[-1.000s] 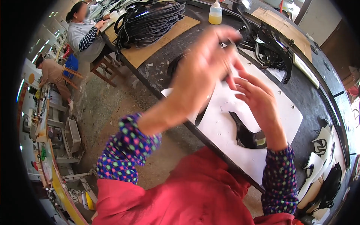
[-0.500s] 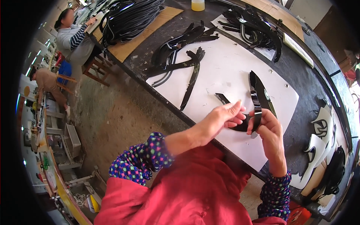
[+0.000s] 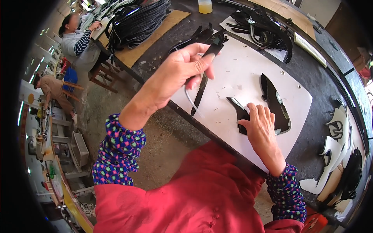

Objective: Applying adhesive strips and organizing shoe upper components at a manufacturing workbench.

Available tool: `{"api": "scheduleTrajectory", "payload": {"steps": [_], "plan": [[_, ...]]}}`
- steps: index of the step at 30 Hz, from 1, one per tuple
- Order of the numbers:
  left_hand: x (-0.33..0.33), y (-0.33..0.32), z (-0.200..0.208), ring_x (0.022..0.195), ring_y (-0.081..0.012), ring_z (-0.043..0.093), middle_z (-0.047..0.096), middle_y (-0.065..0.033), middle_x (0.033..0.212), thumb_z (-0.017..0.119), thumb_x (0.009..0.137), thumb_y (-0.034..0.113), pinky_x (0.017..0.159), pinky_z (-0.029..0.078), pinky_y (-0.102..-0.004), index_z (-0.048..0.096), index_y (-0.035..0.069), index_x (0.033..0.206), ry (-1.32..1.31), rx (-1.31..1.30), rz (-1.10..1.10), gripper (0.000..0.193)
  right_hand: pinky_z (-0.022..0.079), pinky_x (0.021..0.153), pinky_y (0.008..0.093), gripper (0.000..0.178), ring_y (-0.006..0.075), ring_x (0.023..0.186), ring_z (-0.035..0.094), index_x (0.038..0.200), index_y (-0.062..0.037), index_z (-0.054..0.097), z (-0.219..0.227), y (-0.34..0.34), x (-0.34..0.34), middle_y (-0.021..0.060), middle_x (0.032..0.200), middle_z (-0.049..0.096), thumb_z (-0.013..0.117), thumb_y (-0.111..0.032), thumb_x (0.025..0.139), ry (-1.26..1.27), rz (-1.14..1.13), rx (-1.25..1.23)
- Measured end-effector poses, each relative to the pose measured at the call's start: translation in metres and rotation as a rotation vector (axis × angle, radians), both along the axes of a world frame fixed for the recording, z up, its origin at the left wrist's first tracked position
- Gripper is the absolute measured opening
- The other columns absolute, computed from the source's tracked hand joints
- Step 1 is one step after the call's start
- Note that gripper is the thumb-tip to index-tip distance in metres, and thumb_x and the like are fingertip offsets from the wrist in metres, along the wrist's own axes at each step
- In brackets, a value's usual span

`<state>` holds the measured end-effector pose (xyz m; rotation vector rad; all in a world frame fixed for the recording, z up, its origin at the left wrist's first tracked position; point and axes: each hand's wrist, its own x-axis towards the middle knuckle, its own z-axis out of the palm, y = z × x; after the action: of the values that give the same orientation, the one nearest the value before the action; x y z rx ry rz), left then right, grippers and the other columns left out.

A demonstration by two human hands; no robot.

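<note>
Raised above the far left part of the white board (image 3: 233, 73), my left hand (image 3: 182, 72) pinches a short black strip (image 3: 216, 46) between thumb and fingers. A thin grey cord (image 3: 189, 100) hangs below that hand; whether it is held cannot be made out. My right hand (image 3: 261, 128) presses down on a curved black piece (image 3: 240, 112), thumb on its near left side, covering its middle. Just right of these fingers lies a pointed, curved black panel (image 3: 275, 99). A long, narrow black strip (image 3: 201, 93) rests under the left hand, near the board's left edge.
Black strips pile up at the back right (image 3: 262, 33). Bundled black cords (image 3: 136, 23) lie on cardboard (image 3: 176, 19), beside a jar of yellow liquid (image 3: 205, 6). White cut shapes (image 3: 328, 155) are on the right. A co-worker (image 3: 74, 39) sits at the far left.
My left hand has moved away from the right one, up and left to the far strips, and now pinches a strip. The right hand has lowered the curved black piece onto the board.
</note>
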<state>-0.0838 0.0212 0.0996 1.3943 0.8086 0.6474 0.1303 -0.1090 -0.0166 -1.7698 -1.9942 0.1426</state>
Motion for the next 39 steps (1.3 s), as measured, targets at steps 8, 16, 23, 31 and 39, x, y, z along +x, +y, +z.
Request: {"api": "scheduleTrajectory", "payload": {"steps": [8,16,23,31,39], "plan": [[0.043,-0.015,-0.051,0.084,-0.0304,0.062,0.061,-0.0130,0.087,0.060,0.093,0.015,0.074,0.050,-0.0369,0.061,0.004,0.104,0.371,0.792,-0.344,0.016,0.051,0.070,0.0382,0.020,0.0273,0.083,0.061,0.096,0.0003,0.061,0.059,-0.029,0.086,0.0122,0.095,0.058,0.067,0.009,0.079,-0.181,-0.294,0.397],[0.084,-0.023,-0.125,0.096,-0.0198,0.060,0.058,-0.0020,0.105,0.062,0.085,0.013,0.080,0.047,-0.0346,0.062,0.014,0.105,0.372,1.291,-0.411,0.020,0.040,0.085,0.0414,0.040,0.0310,0.089,0.052,0.122,-0.0032,0.055,0.023,-0.050,0.086,0.0130,0.096,0.055,0.063,0.002,0.083,0.095,-0.048,-0.180],[0.080,-0.032,-0.140,0.096,-0.0172,0.060,0.062,-0.0029,0.102,0.065,0.080,0.010,0.084,0.048,-0.0317,0.069,0.007,0.100,0.272,1.330,-0.369,0.021,0.036,0.073,0.0375,0.029,0.0258,0.072,0.052,0.112,0.0006,0.057,-0.002,-0.046,0.083,0.0099,0.081,0.055,0.053,-0.024,0.098,0.206,-0.034,-0.144],[0.075,-0.043,-0.143,0.095,-0.0195,0.062,0.065,-0.0073,0.102,0.066,0.080,0.009,0.085,0.053,-0.0321,0.070,0.004,0.104,0.293,1.364,-0.373,0.025,0.036,0.068,0.0357,0.016,0.0252,0.065,0.051,0.093,-0.0017,0.061,0.010,-0.035,0.081,0.0081,0.075,0.057,0.068,-0.013,0.083,0.303,-0.054,-0.201],[0.076,-0.042,-0.145,0.094,-0.0189,0.062,0.065,-0.0067,0.101,0.067,0.080,0.009,0.084,0.053,-0.0311,0.070,0.003,0.103,0.265,1.345,-0.351,0.024,0.035,0.066,0.0343,0.013,0.0239,0.064,0.051,0.086,-0.0033,0.061,0.017,-0.025,0.082,0.0060,0.072,0.057,0.071,-0.010,0.080,0.364,-0.088,-0.259]]}}
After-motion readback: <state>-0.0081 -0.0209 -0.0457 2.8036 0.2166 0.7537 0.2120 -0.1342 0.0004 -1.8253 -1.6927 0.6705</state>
